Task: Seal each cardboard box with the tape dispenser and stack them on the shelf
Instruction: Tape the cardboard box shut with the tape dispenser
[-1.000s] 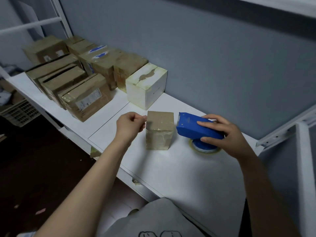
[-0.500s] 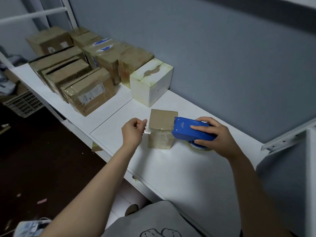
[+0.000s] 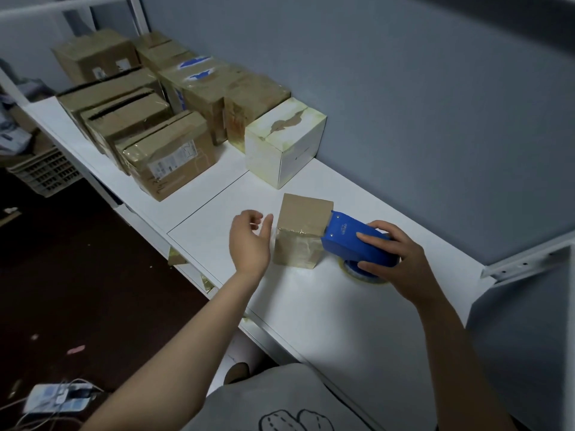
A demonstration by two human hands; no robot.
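Head view: our right hand [image 3: 401, 259] grips the tape dispenser [image 3: 351, 241] against the cardboard box [image 3: 303, 231] mid-shelf [image 3: 311, 306]; our left hand [image 3: 249, 244] hovers beside, fingers [image 3: 252, 215] apart, nearer the front edge. A white box [image 3: 283, 141] and taped cartons [image 3: 168, 150] crowd behind-left.

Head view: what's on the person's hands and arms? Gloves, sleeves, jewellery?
No gloves, rings or watch visible on the left hand or right hand. The left arm and right arm are bare to the frame edge, no sleeves in view. A grey garment with a dark line drawing shows at the bottom.
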